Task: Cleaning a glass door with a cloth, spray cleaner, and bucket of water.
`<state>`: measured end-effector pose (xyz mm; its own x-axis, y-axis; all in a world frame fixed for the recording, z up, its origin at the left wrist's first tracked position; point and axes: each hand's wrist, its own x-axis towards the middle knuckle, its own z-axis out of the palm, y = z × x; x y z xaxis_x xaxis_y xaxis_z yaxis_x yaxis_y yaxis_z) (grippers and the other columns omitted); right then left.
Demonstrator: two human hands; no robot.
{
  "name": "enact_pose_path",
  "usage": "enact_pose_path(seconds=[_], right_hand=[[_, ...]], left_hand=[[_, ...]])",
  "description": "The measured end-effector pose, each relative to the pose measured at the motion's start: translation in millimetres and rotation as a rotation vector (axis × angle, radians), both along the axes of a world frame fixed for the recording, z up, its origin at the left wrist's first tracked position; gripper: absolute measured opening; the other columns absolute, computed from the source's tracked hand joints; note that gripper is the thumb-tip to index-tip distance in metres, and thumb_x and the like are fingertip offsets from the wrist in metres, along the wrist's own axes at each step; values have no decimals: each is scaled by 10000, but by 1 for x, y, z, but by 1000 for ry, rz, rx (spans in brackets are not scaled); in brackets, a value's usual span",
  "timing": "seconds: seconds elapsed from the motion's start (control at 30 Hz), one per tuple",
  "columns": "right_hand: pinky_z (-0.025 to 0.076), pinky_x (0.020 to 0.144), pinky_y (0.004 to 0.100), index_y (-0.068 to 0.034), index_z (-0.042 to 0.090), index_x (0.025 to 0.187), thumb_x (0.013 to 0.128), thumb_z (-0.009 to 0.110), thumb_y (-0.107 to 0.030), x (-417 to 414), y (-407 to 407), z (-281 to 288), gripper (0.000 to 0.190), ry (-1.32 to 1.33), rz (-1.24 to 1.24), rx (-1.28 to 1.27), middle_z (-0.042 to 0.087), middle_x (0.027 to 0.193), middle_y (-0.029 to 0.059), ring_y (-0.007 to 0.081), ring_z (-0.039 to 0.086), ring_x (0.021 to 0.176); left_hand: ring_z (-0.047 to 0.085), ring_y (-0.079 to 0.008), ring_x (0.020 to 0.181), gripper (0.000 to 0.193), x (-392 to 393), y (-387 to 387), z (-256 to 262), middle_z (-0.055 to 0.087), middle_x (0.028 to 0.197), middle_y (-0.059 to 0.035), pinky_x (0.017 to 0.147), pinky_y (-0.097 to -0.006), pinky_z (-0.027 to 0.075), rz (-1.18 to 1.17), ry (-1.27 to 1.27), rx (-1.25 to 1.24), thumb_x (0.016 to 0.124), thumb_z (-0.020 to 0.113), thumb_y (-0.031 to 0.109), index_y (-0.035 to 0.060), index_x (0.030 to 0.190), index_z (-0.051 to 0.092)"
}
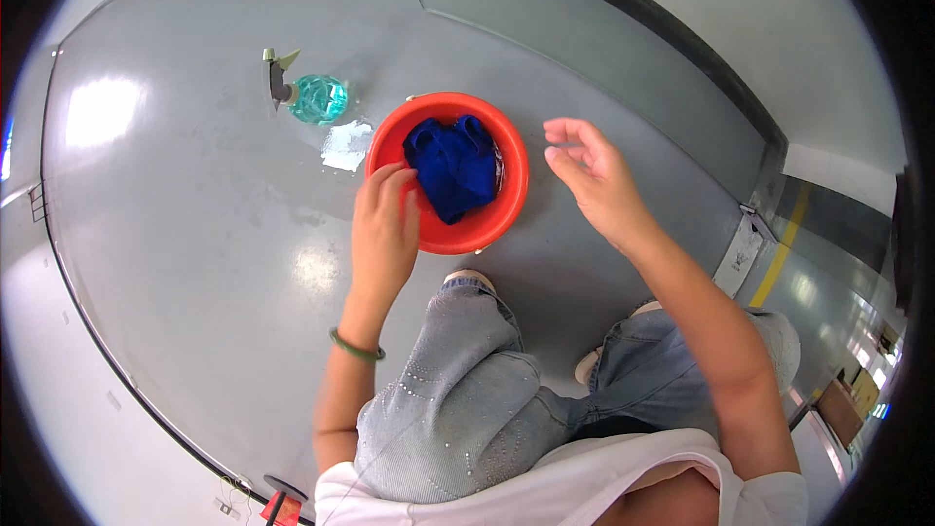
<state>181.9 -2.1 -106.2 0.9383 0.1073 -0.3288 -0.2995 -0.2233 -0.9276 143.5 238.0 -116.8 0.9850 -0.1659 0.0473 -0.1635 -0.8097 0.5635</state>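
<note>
A round red plastic basin stands on the grey floor in front of me, with a wet-looking blue cloth bunched inside it. My left hand is over the basin's left rim, its fingertips by the cloth's left edge; whether they touch it I cannot tell. Around that wrist is a green bangle. To the right of the basin my right hand hovers in the air, fingers curled and apart, holding nothing. A spray bottle with clear teal liquid is on the floor beyond the basin, to the left.
Shiny wet patches lie on the floor between bottle and basin. My knees in jeans are close to the basin's near side. Walls run along the left and the far right, with a doorway sill at the right. Near the bottom left is a red object.
</note>
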Motion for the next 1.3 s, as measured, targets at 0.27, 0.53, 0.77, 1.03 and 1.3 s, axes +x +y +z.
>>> enact_pose_path(seconds=[0.27,0.53,0.77,1.03,1.3], right_hand=[[430,783,263,-20,532,1035,888,478,-154,-18,-4,3,206,217,-55,174,561,1002,71,132,536,892],[424,861,300,17,410,1194,913,418,-150,-38,40,-13,327,425,99,500,478,1136,141,194,505,1019],[301,978,462,-39,251,1316,875,480,-397,-9,85,-36,612,823,-243,521,340,1281,116,216,382,1149],[435,773,381,-35,476,1076,893,394,-345,0,100,-66,369,772,-353,677,554,992,123,219,544,910],[304,972,453,84,356,1176,748,484,22,-2,104,-56,451,-479,258,-493,326,1229,312,425,357,1146]], left_hand=[[481,-317,1042,413,63,-30,-65,447,1178,-122,760,-463,474,-379,184,630,794,496,81,145,1201,458],[559,-363,957,407,60,-33,-120,495,1114,-225,840,-437,456,-51,753,547,836,470,162,48,1221,405],[550,-197,851,319,35,-41,-31,569,866,-146,742,-311,443,404,617,-607,874,479,258,-19,1033,480],[590,-336,728,260,40,-45,-28,566,741,-196,598,-420,458,240,315,-44,903,428,263,42,1033,469],[537,-291,867,267,33,-20,-66,491,946,-130,677,-391,471,-110,-83,535,785,505,150,24,1020,489]])
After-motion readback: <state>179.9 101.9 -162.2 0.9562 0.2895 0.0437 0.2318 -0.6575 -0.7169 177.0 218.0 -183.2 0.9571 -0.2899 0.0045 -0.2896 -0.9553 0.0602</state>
